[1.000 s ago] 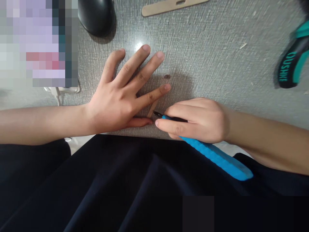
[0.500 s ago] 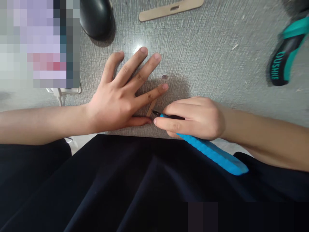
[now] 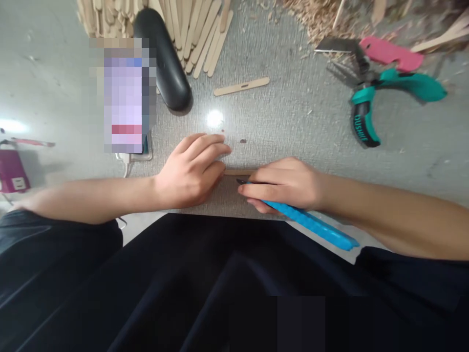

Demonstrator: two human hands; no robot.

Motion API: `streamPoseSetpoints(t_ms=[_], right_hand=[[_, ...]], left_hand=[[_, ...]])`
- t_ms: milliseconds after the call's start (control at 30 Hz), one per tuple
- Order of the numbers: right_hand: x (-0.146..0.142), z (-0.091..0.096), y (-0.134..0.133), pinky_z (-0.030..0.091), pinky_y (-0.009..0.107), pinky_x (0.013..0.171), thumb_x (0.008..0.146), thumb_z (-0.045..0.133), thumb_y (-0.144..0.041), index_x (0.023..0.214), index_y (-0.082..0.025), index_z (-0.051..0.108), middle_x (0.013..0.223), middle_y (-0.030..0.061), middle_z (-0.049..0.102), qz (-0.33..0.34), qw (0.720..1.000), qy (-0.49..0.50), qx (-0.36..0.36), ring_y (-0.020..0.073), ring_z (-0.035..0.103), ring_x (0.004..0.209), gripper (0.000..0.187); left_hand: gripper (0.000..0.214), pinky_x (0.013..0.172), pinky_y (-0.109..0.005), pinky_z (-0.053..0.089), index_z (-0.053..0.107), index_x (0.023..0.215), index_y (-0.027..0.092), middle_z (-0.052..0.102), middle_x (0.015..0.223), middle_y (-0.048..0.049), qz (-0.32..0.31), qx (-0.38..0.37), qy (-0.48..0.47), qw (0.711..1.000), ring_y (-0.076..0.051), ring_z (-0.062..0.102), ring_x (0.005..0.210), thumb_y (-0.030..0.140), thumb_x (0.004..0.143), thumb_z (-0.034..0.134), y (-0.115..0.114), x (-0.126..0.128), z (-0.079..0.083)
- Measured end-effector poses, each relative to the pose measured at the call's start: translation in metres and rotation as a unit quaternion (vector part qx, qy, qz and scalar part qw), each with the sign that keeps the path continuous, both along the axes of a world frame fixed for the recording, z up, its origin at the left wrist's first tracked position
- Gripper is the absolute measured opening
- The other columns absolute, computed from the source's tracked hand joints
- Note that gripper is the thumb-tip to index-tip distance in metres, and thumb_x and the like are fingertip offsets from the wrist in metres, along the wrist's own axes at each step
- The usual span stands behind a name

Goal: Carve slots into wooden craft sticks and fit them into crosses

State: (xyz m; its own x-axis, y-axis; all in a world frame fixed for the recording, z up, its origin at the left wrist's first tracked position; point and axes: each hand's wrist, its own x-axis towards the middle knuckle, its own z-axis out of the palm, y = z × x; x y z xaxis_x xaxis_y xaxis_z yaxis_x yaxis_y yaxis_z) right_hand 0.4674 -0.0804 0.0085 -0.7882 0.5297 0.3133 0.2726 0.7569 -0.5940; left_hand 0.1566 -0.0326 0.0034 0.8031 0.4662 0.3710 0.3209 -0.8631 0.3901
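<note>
My right hand (image 3: 289, 182) grips a blue-handled craft knife (image 3: 315, 224), its handle slanting down to the right over my lap. The knife's dark tip pokes out past thumb and forefinger, just below a thin wooden craft stick (image 3: 237, 172). That stick lies between my hands near the table's front edge. With fingers curled together, my left hand (image 3: 190, 170) pinches its left end, while its right end disappears behind my right fingers. Whether the blade touches the wood I cannot tell. Farther back, another craft stick (image 3: 258, 84) with a dark slot in its middle lies on the table.
Many craft sticks (image 3: 200, 36) are heaped at the back, beside a black oblong case (image 3: 164, 63) and a blurred-out phone (image 3: 124, 98). Pliers with teal handles (image 3: 366, 117), a pink-handled knife (image 3: 394, 54) and wood shavings (image 3: 311, 19) lie back right.
The view has widened, showing more of the table. My left hand's spread fingers have curled in. The craft stick, slanted before, now lies crosswise between my hands; the knife stays in my right hand.
</note>
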Motion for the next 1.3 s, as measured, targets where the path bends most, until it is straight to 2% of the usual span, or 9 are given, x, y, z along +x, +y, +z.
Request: streamPoseSetpoints(t_ms=[100,233,433,500,600,667,800,1000,1300], right_hand=[[0.0,-0.001,0.002,0.052,0.024,0.072,0.121,0.07,-0.018,0.13,-0.025,0.07,0.098,-0.0047,0.083,-0.008,1.0,0.001,0.017,0.0095,0.073,0.078,0.012],[-0.004,-0.008,0.004,0.049,0.026,0.068,0.122,0.067,-0.019,0.14,-0.025,0.064,0.094,-0.0061,0.081,-0.01,0.996,0.053,0.066,0.0108,0.071,0.074,0.019],[-0.009,-0.02,0.006,0.052,0.03,0.07,0.128,0.058,-0.03,0.14,-0.022,0.068,0.094,-0.002,0.082,-0.024,0.988,0.098,0.12,0.0138,0.073,0.076,0.018],[-0.008,-0.02,0.006,0.054,0.03,0.073,0.127,0.059,-0.027,0.142,-0.023,0.068,0.098,-0.0012,0.084,-0.027,0.988,0.095,0.116,0.0134,0.074,0.078,0.018],[-0.007,-0.02,0.006,0.054,0.029,0.073,0.126,0.06,-0.024,0.142,-0.024,0.068,0.099,-0.001,0.084,-0.041,0.989,0.084,0.113,0.0134,0.074,0.079,0.018],[-0.007,-0.02,0.006,0.054,0.03,0.071,0.128,0.059,-0.039,0.14,-0.024,0.068,0.096,-0.0001,0.081,-0.057,0.987,0.09,0.122,0.015,0.073,0.077,0.022],[-0.003,-0.02,0.004,0.056,0.034,0.071,0.128,0.047,-0.068,0.143,-0.022,0.068,0.095,0.0023,0.078,-0.045,0.988,0.108,0.104,0.0181,0.073,0.077,0.052],[-0.006,-0.022,0.001,0.051,0.033,0.071,0.128,0.056,-0.041,0.145,-0.024,0.066,0.098,0.0006,0.077,-0.045,0.981,0.062,0.179,0.0173,0.068,0.078,0.026],[-0.015,-0.026,0.006,0.048,0.031,0.067,0.129,0.052,-0.039,0.144,-0.025,0.063,0.097,-0.0016,0.075,-0.059,0.976,0.042,0.204,0.0163,0.067,0.077,0.024]], left_hand=[[0.011,0.106,-0.051,0.068,0.071,0.111,0.024,0.086,0.138,-0.0136,0.001,0.016,0.01,1.0,-0.033,0.079,0.139,0.016,0.111,0.063,0.0,0.0,0.001],[0.009,0.099,-0.05,0.065,0.067,0.109,0.024,0.085,0.132,-0.0146,-0.002,0.01,0.019,1.0,-0.032,0.079,0.128,0.018,0.114,0.062,0.005,0.003,0.005],[0.014,0.073,-0.035,0.058,0.061,0.107,0.022,0.08,0.091,-0.0037,-0.045,-0.076,-0.009,0.996,-0.018,0.071,0.076,0.015,0.117,0.054,0.007,0.005,0.013],[0.014,0.074,-0.034,0.058,0.064,0.111,0.02,0.081,0.09,-0.0026,-0.04,-0.104,-0.008,0.994,-0.017,0.074,0.074,0.016,0.118,0.053,0.007,0.004,0.013],[0.02,0.074,-0.034,0.056,0.072,0.118,0.016,0.084,0.095,-0.0053,-0.018,-0.072,0.012,0.997,-0.019,0.078,0.078,0.017,0.117,0.052,0.007,0.004,0.011],[0.025,0.073,-0.036,0.054,0.077,0.115,0.016,0.084,0.094,-0.006,-0.008,-0.043,0.037,0.998,-0.021,0.078,0.08,0.021,0.119,0.053,0.008,0.004,0.009],[0.033,0.075,-0.037,0.054,0.08,0.109,0.017,0.084,0.092,-0.0057,-0.002,-0.073,0.043,0.996,-0.021,0.078,0.081,0.027,0.122,0.052,0.01,0.003,0.009],[0.034,0.077,-0.037,0.055,0.081,0.109,0.016,0.087,0.095,-0.0086,0.013,-0.098,0.043,0.994,-0.022,0.08,0.083,0.023,0.12,0.05,0.013,0.005,0.01],[0.03,0.071,-0.036,0.051,0.081,0.101,0.015,0.085,0.088,-0.0067,0.02,-0.082,0.028,0.996,-0.021,0.078,0.075,0.022,0.116,0.055,0.014,0.009,0.01]])
